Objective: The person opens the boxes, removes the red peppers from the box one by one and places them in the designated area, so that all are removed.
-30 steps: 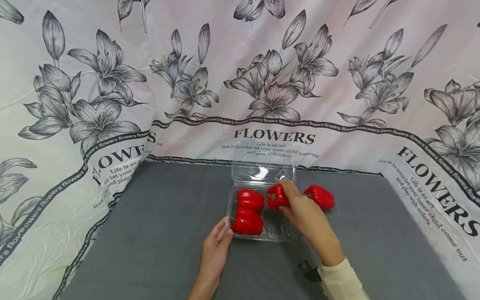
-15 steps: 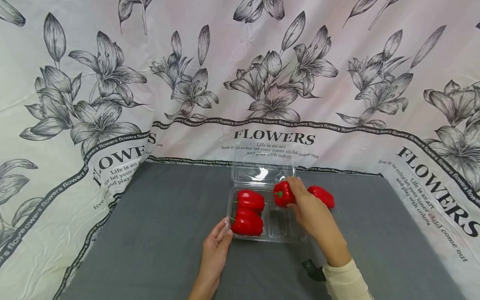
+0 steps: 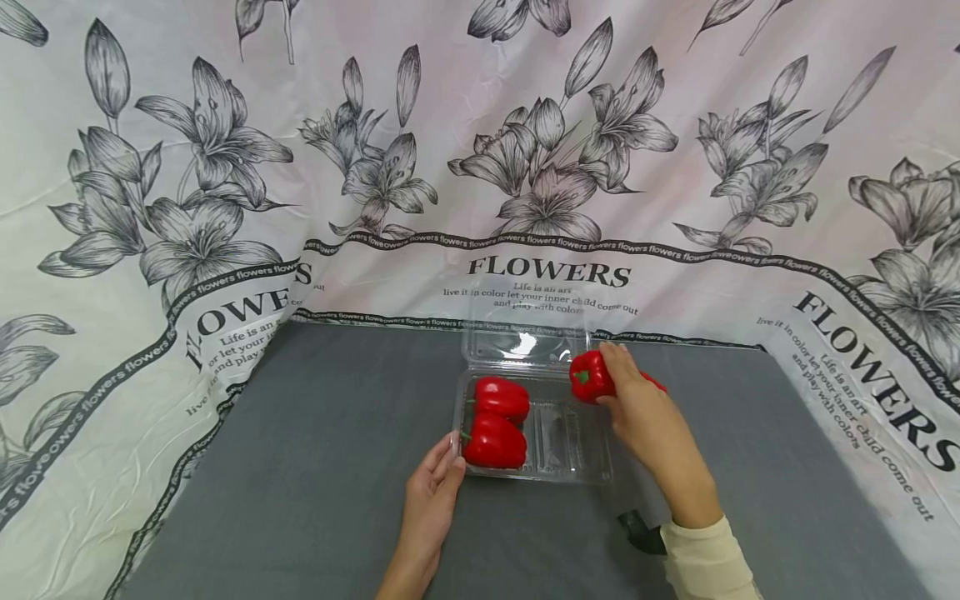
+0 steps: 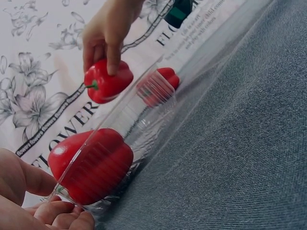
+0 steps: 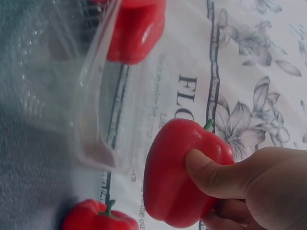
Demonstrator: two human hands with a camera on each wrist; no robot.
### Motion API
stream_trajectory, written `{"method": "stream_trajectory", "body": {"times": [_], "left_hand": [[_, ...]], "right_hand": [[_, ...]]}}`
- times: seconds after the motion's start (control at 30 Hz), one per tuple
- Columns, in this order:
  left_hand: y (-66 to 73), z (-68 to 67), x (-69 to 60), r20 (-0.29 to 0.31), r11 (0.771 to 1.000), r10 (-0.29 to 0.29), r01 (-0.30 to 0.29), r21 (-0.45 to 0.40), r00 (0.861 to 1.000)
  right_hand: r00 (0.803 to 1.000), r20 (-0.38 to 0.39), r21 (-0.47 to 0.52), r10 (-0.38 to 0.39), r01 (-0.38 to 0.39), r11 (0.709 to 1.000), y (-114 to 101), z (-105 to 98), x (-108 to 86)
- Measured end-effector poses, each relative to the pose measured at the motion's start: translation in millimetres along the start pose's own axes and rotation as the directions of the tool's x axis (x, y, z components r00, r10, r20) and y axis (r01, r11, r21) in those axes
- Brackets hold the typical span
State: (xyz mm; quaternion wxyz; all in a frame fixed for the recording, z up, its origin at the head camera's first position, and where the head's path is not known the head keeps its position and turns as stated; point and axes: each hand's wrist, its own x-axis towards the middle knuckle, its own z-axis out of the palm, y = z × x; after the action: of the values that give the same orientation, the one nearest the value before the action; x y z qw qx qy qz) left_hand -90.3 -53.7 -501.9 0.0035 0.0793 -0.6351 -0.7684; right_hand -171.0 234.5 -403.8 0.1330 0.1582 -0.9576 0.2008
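Note:
My left hand (image 3: 429,508) pinches the left wall of a clear plastic clamshell container (image 3: 551,442), thumb on one side and fingers on the other. Two red bell peppers lie along the container's left side, a rear pepper (image 3: 501,400) and a front pepper (image 3: 495,442). My right hand (image 3: 656,429) holds another red bell pepper (image 3: 591,377) near the container's right rear corner. The left wrist view shows this held pepper (image 4: 108,86) raised above the rim, its green stem facing left. Behind my right hand, a further red pepper (image 3: 655,382) lies on the table, mostly hidden.
The container's transparent lid (image 3: 525,343) stands raised at the back, against the fabric. A grey cloth (image 3: 322,450) covers the table. White flower-printed fabric (image 3: 382,283) encloses the back and sides. A dark object (image 3: 641,533) sits by my right wrist.
My right hand has moved right and slightly back with its pepper, from over the container to its right rear corner. It now covers more of the loose pepper. My left hand stays put.

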Motion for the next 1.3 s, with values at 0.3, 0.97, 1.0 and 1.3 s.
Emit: {"method": "stream_trajectory", "body": {"times": [0.3, 0.97, 1.0, 1.3], "left_hand": [[-0.3, 0.1, 0.0, 0.001, 1.0, -0.003, 0.003, 0.001, 1.0], [-0.1, 1.2, 1.4, -0.002, 1.0, -0.014, 0.014, -0.001, 1.0], [-0.1, 1.2, 1.6, -0.003, 1.0, -0.017, 0.017, -0.001, 1.0], [-0.3, 0.8, 2.2, -0.004, 1.0, -0.031, 0.031, -0.006, 1.0]], "right_hand": [[0.999, -0.035, 0.015, 0.01, -0.009, 1.0, 15.1, -6.1, -1.3], [0.995, -0.061, 0.03, 0.074, -0.072, 0.997, 39.0, -19.0, -8.9], [0.995, -0.06, 0.031, 0.079, -0.078, 0.997, 40.3, -19.7, -9.5], [0.993, -0.072, 0.018, 0.098, -0.097, 0.995, 52.2, -26.4, -13.0]]}}
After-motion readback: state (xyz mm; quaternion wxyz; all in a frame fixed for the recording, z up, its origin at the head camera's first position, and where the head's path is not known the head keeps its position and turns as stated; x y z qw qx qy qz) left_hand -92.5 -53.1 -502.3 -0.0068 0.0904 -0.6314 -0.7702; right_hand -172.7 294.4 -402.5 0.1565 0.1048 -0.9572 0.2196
